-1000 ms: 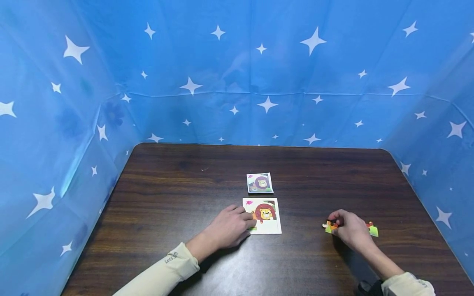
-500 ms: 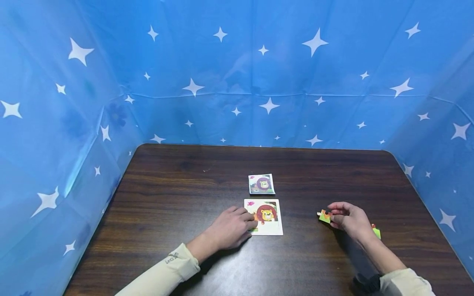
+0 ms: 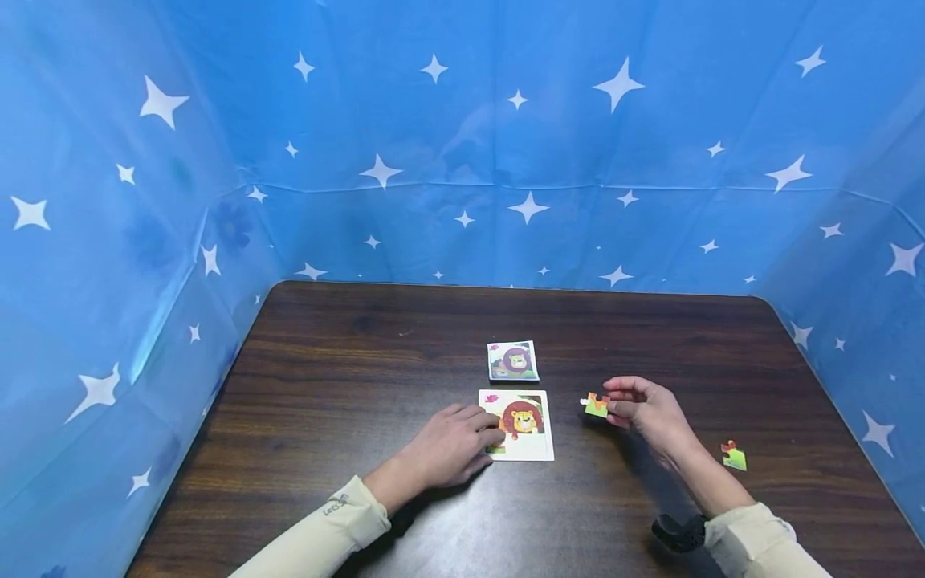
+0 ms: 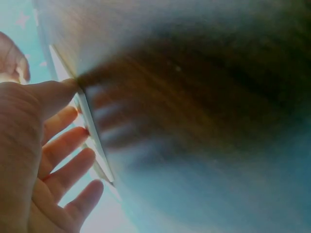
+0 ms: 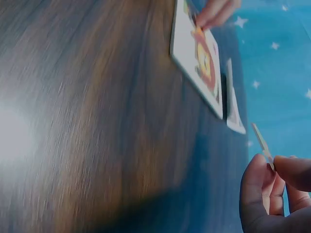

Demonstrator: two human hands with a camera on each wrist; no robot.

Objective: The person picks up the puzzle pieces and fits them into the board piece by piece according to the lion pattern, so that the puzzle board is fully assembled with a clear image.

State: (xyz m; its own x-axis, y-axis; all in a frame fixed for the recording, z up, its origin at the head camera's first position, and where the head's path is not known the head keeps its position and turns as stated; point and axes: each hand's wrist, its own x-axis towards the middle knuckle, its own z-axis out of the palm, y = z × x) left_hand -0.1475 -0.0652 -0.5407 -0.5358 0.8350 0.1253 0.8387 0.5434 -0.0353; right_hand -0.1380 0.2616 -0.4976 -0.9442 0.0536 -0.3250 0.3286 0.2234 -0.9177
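A square puzzle board (image 3: 533, 448) with a lion picture and a white blank strip at its lower part lies on the table. My left hand (image 3: 455, 443) rests on its left edge; in the left wrist view the fingers look fairly straight, with the thumb against the near edge. To the right of the board, my right hand (image 3: 649, 411) pinches a green and orange puzzle piece (image 3: 596, 405) between thumb and fingers, above the table. The right wrist view shows this piece edge-on. Another puzzle piece (image 3: 733, 456), green and red, lies farther right.
Just behind the board lies a small card (image 3: 513, 361) with the same lion picture. The dark wooden table (image 3: 347, 361) meets a blue star-printed curtain (image 3: 462, 160) at the back and sides.
My right hand has lifted the green and orange puzzle piece and carried it left towards the board, uncovering the other piece. My left hand has stayed on the board.
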